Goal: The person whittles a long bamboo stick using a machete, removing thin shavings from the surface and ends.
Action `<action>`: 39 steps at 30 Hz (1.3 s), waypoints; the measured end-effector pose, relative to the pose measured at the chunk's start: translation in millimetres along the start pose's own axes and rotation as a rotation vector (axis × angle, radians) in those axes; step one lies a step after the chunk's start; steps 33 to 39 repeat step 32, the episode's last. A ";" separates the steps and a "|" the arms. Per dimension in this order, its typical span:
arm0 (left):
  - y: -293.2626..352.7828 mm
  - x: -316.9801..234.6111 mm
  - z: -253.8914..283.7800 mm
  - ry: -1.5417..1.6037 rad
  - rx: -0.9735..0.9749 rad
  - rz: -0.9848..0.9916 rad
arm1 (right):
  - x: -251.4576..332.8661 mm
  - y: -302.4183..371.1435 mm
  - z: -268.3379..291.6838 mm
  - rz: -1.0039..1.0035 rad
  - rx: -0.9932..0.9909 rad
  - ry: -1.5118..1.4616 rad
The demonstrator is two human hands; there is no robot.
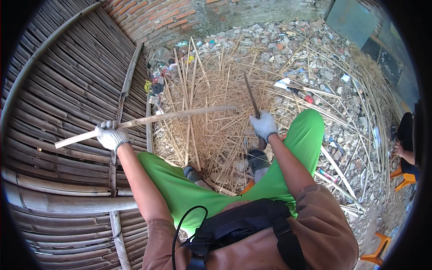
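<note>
My left hand (110, 135), in a white knit glove, grips a long pale bamboo strip (180, 114) near its left end. The strip runs from the woven bamboo wall across to the straw pile ahead. My right hand (264, 125), also gloved, holds a long dark blade (251, 95) that points up and away over the pile. The blade's tip stands a little right of the strip's far end, apart from it. My legs in bright green trousers (189, 189) spread out below both hands.
A woven bamboo wall (58, 90) curves along the left. A heap of bamboo shavings and thin slats (216, 90) covers the ground ahead, with rubble and litter (315, 54) behind. Another person (407, 153) sits at the right edge on an orange stool (405, 177).
</note>
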State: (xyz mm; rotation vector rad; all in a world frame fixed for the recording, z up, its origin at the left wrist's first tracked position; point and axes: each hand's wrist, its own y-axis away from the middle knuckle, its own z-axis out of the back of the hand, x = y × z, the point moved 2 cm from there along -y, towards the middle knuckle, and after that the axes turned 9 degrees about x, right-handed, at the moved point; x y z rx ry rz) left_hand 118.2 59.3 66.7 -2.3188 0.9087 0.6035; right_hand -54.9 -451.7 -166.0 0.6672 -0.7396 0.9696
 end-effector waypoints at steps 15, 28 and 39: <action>-5.8 2.2 10.2 -0.124 -0.200 -0.069 | 5.7 9.4 -20.4 -0.178 0.210 0.397; -1.1 -2.4 9.3 -0.104 -0.142 -0.122 | 4.6 12.2 -10.3 -0.064 0.266 0.257; 1.8 -14.7 11.1 -0.166 -0.186 -0.246 | 1.1 11.7 -19.4 -0.058 0.266 0.300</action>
